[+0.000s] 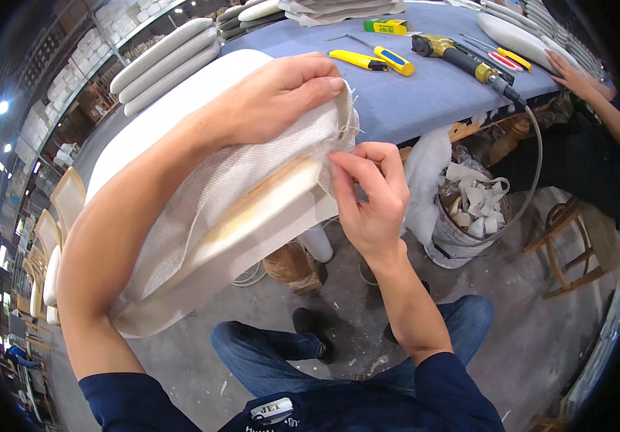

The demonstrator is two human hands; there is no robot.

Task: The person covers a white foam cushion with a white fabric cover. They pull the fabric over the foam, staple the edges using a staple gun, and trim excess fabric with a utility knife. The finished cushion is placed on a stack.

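Observation:
A padded seat panel lies tilted across the front of me, wrapped in beige woven fabric (198, 194). The fabric is folded back along one side, baring a strip of pale foam (252, 209) and a wood-coloured edge (270, 178). My left hand (281, 97) reaches over the panel, its fingers closed on the fabric near the frayed corner. At the end of the bare strip, thumb and forefinger of my right hand (375, 191) are pinched together beside some whitish wisps; what they hold, if anything, is too small to make out.
On the blue padded table (389, 108) lie a yellow utility knife (358, 60), a yellow-and-blue-handled tool (394, 61), a pneumatic tool (461, 57) with a hose, and screwdrivers (508, 60). Grey cushions (166, 65) are stacked left. A scrap bucket (468, 216) stands below; another person's hand (569, 75) is right.

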